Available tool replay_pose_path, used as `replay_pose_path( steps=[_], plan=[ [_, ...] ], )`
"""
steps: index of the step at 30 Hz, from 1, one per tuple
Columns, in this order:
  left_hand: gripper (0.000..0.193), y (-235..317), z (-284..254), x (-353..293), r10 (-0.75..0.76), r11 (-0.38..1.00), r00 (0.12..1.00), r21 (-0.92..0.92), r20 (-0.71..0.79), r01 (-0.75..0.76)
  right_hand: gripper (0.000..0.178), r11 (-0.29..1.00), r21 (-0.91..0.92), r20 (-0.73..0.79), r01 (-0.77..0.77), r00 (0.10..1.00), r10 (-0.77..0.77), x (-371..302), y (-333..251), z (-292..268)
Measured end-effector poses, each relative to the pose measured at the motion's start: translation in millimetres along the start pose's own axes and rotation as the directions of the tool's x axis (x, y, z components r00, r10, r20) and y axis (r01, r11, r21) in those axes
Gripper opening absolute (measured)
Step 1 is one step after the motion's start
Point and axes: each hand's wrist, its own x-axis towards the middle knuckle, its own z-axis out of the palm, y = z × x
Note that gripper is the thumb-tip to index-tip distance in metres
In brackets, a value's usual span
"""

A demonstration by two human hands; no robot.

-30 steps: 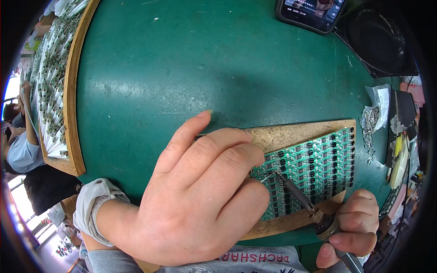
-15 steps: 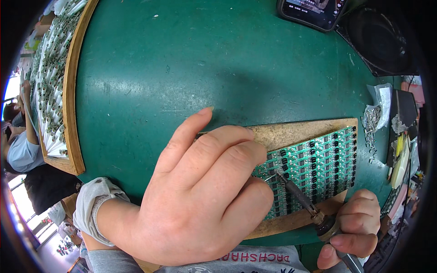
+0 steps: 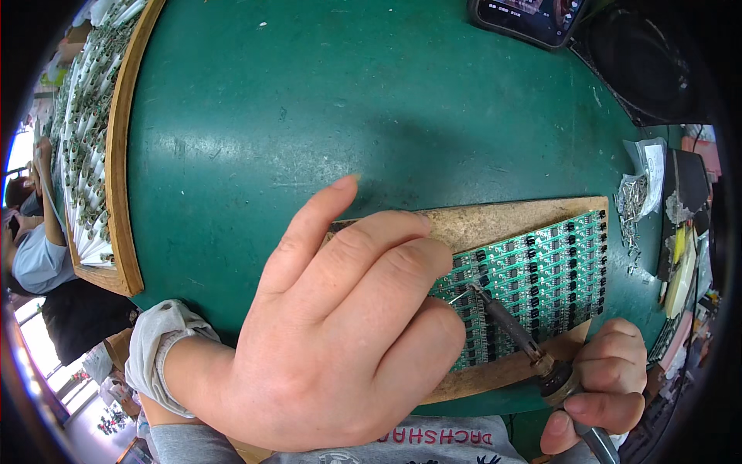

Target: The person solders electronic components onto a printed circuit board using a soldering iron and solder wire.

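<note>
A panel of green circuit boards (image 3: pixel 550 259) with rows of black parts lies on a brown wooden board (image 3: pixel 510 219). My left hand (image 3: pixel 340 325) reaches over the panel's left part, hiding it. Its thumb and fingers are pinched together, with the index finger's tip out of sight, and a thin silvery wire (image 3: pixel 459 296) pokes out from them. In my right hand (image 3: pixel 607 387), closed round the handle, is a soldering iron (image 3: pixel 510 321). The iron's tip meets or nearly meets the wire's end just over the boards; actual contact is too small to tell.
A wooden-edged tray (image 3: pixel 120 147) full of white pieces with green ends stands at left. Loose metal pins (image 3: pixel 632 205) lie by a plastic bag at right. A phone (image 3: pixel 525 19) and a black fan-like device (image 3: pixel 638 66) sit far right. Another person (image 3: pixel 39 251) is at left.
The soldering iron's tip has shifted very slightly over the boards, and more of the silvery wire shows beside it. Both hands stay nearly in place, with their grips unchanged.
</note>
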Motion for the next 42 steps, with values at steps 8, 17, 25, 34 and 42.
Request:
replay_pose_path(
  steps=[8,17,25,34,42],
  plan=[
    [0.023,0.9,1.8,-0.9,0.001,1.000,1.000,0.013,-0.008,-0.001,0.028,1.000,-0.008,0.000,0.010,1.000,-0.010,-0.2,-2.0,-2.0],
    [0.022,2.4,3.0,-1.1,0.019,0.999,0.999,0.045,-0.035,-0.018,0.029,0.999,-0.001,-0.046,0.032,0.998,-0.032,-6.8,-2.2,-4.3],
    [0.020,2.8,0.7,0.2,0.029,0.999,1.000,0.026,-0.001,-0.029,0.028,0.999,0.014,-0.034,0.033,0.999,-0.033,-7.5,-1.8,-4.6],
    [0.020,3.3,-1.2,1.4,0.019,0.999,0.999,0.038,0.045,-0.020,0.029,0.999,0.038,0.046,-0.004,0.999,0.002,-2.6,-2.7,-6.6],
    [0.019,4.9,-6.4,3.6,0.011,0.999,0.994,0.033,0.107,-0.014,0.028,1.000,0.026,0.049,-0.002,0.999,0.001,-2.7,-4.7,-7.9]
  ],
)
